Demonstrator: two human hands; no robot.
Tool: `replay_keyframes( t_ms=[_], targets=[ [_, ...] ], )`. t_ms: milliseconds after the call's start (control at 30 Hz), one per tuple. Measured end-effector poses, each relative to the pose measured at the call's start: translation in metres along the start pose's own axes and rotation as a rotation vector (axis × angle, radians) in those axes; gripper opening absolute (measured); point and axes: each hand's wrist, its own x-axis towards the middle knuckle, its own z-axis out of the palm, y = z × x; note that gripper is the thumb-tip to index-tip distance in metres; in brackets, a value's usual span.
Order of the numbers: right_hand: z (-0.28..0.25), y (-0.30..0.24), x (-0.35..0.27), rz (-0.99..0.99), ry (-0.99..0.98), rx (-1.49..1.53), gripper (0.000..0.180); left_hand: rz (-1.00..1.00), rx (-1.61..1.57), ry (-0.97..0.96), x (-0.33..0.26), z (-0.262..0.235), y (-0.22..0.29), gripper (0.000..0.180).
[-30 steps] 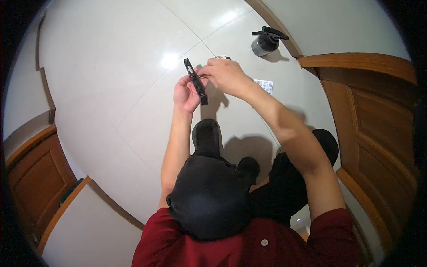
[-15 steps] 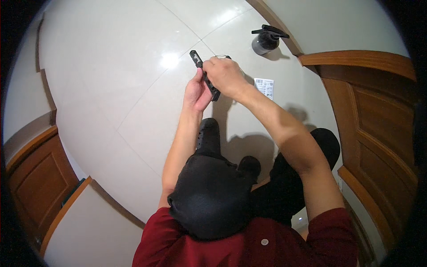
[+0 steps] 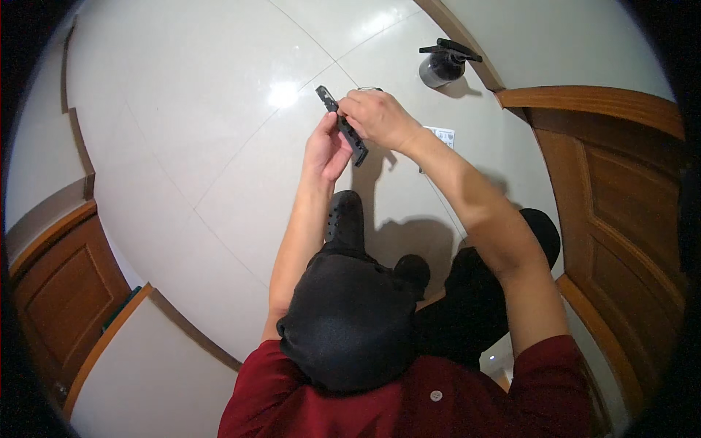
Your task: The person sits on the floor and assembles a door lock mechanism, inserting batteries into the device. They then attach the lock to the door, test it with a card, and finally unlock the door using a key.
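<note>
A long, narrow black bar (image 3: 353, 140) with notches along its side slants above the floor, its far end showing a lighter, greyish section. My left hand (image 3: 326, 152) is closed round its middle from the left, thumb pointing up along it. From the right, my right hand (image 3: 381, 120) meets the bar's upper half with fingers bent into a pinch. Whether a small piece sits between those fingertips is hidden by the hand itself. Just beyond the right knuckles, a thin dark loop (image 3: 371, 89) shows in part on the floor.
A dark spray bottle (image 3: 442, 69) stands near the wall at the far right. Partly behind my right forearm lies a white printed sheet (image 3: 443, 136). Wooden doors flank the pale tiles, one at the right (image 3: 621, 190), one at the left (image 3: 66, 292). My black shoe (image 3: 345, 219) is below the hands.
The bar has tilted a little and sits slightly further right in view. My right hand has shifted slightly right, its forearm covering more of the printed sheet. Both hands stay at the bar.
</note>
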Motion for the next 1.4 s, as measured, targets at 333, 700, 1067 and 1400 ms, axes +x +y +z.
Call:
replay_keyframes(
  t_ms=[333,700,1067,1400],
  targets=[
    [0.012,-0.016,0.011,-0.057,-0.005,-0.008,0.008,0.088,0.002,0.168,0.006,-0.010,0.025,0.047],
    [0.008,-0.029,0.008,0.004,0.051,-0.022,0.015,0.089,-0.177,0.076,-0.001,-0.010,0.027,0.031],
    [0.004,-0.020,0.008,0.254,0.178,-0.211,0.011,0.079,-0.197,0.012,0.004,-0.008,0.009,0.035],
    [0.012,0.015,-0.024,0.632,-0.266,0.088,0.032,-0.171,0.084,0.275,0.023,-0.035,-0.003,0.029]
  ],
)
